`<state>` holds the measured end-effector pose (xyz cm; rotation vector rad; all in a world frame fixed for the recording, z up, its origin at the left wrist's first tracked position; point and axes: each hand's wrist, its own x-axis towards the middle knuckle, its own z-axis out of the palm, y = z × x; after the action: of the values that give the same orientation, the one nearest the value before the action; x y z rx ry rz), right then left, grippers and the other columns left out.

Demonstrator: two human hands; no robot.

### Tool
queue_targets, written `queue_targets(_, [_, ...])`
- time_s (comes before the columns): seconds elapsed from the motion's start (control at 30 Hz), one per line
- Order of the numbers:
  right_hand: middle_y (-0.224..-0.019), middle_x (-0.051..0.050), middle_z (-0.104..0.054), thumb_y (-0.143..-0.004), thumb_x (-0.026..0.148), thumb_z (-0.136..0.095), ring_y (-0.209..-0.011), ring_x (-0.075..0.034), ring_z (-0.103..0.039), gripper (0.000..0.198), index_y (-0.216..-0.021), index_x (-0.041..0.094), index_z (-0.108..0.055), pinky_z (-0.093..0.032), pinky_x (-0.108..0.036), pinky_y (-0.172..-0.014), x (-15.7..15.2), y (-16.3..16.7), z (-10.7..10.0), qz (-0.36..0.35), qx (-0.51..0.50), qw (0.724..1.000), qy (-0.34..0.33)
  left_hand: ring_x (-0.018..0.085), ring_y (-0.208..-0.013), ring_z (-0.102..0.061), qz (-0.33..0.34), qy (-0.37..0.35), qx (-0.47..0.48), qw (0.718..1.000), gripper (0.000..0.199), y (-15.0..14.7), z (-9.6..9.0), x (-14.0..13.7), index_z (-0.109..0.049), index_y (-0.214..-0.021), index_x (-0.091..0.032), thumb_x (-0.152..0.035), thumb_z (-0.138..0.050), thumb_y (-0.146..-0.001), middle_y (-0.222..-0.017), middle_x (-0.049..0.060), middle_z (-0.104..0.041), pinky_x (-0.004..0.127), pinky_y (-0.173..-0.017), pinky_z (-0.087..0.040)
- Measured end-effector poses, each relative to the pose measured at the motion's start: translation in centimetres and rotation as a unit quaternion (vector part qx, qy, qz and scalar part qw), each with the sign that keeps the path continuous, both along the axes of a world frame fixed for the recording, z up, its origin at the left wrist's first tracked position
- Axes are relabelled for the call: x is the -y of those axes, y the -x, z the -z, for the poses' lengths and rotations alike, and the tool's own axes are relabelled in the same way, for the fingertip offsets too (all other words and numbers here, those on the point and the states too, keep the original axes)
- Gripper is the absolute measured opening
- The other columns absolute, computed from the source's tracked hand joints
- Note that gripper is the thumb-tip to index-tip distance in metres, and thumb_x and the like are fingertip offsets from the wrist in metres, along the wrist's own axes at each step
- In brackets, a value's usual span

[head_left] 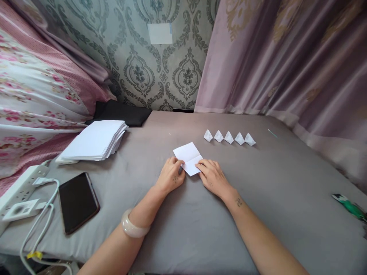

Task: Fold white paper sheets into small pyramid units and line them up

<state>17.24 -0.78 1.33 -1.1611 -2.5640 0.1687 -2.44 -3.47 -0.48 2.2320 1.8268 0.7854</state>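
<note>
A creased sheet of white paper (189, 152) lies on the grey cloth-covered surface in front of me, set at a slant with a fold line across its middle. My left hand (171, 175) pinches its left edge between thumb and fingers. On the opposite edge, my right hand (213, 175) has its fingertips closed on the paper, with the thumb tucked close by. Beyond the right hand stand several small folded paper pieces (228, 137) in a row, each pointed at the top.
A thick stack of white paper (93, 141) lies at the left, before a black folded cloth (123, 112). Nearer me are a phone (78, 202) and a white power strip (24, 187) with cables. A green-handled tool (349, 206) rests at the far right. Curtains (243, 57) border the surface.
</note>
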Motion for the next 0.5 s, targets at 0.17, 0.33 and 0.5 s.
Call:
queue_targets(0.17, [-0.108,-0.004,-0.065,-0.091,0.03,-0.051,-0.096,-0.019,-0.055,0.019,-0.098,0.023,-0.067,-0.038,-0.032,-0.086,0.5,0.1,-0.5,0.013,-0.014,0.999,0.032,0.02,-0.087,-0.056,0.001,0.072,0.117,0.991,0.016,0.9,-0.6,-0.4,-0.069,-0.09,-0.019,-0.022,-0.06,-0.078,-0.093,0.007,-0.061,0.031,-0.081,-0.044])
queue_targets(0.33, [-0.112,-0.002,-0.065,-0.094,0.03,-0.044,-0.099,-0.018,-0.055,0.027,-0.088,0.023,-0.069,-0.039,-0.03,-0.086,0.3,0.3,-0.3,0.061,-0.043,0.995,0.073,0.017,-0.081,-0.059,-0.006,0.095,0.157,0.983,0.014,1.4,-0.6,-0.7,-0.072,-0.084,-0.019,-0.025,-0.059,-0.08,-0.091,0.006,-0.063,0.028,-0.075,-0.044])
queue_targets(0.5, [-0.107,-0.003,-0.065,-0.093,0.028,-0.043,-0.094,-0.018,-0.056,0.027,-0.085,0.021,-0.067,-0.04,-0.029,-0.085,0.2,1.1,0.0,0.122,-0.064,0.988,0.075,0.016,-0.076,-0.059,-0.021,0.099,0.159,0.982,0.016,1.1,-0.7,-0.9,-0.071,-0.084,-0.018,-0.025,-0.057,-0.082,-0.087,0.006,-0.064,0.026,-0.071,-0.044])
